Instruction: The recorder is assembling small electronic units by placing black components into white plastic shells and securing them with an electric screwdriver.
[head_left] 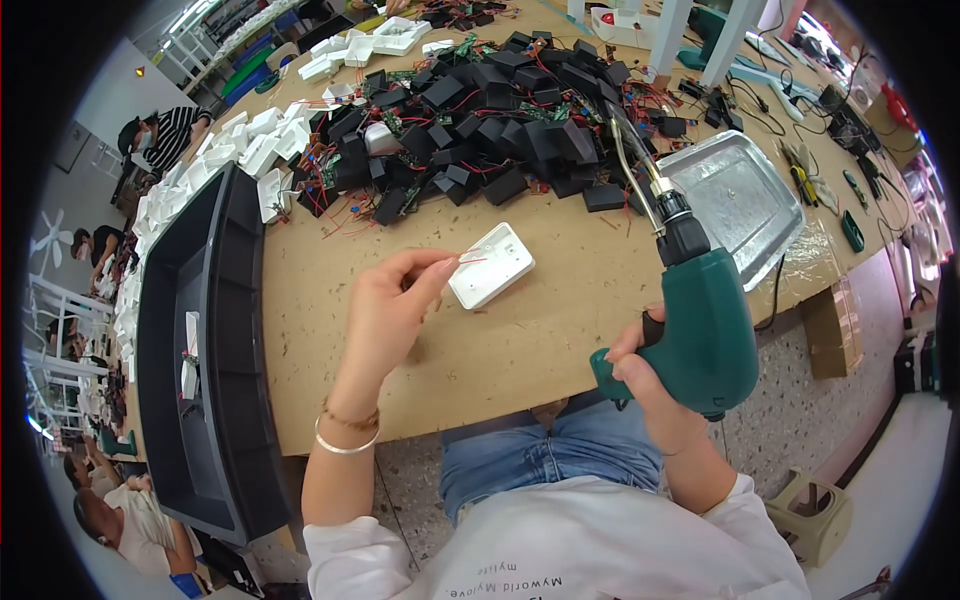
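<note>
Between the thumb and index finger of my left hand (390,310) is a thin red wire (474,261). Its end reaches over a small white plastic case (505,268) that lies open side up on the table, beside my fingertips. My right hand (648,372) is wrapped round the handle of a green soldering gun (715,320). The gun's metal tip and the thin feed tube next to it point up and away, over the edge of the black pile. My palm hides part of the handle.
A large heap of black boxes (500,130) with circuit boards and red wires covers the far table. White cases (265,140) pile up at far left. A dark grey bin (255,330) stands left, a metal tray (760,195) right. Pliers (803,185) lie beyond the tray.
</note>
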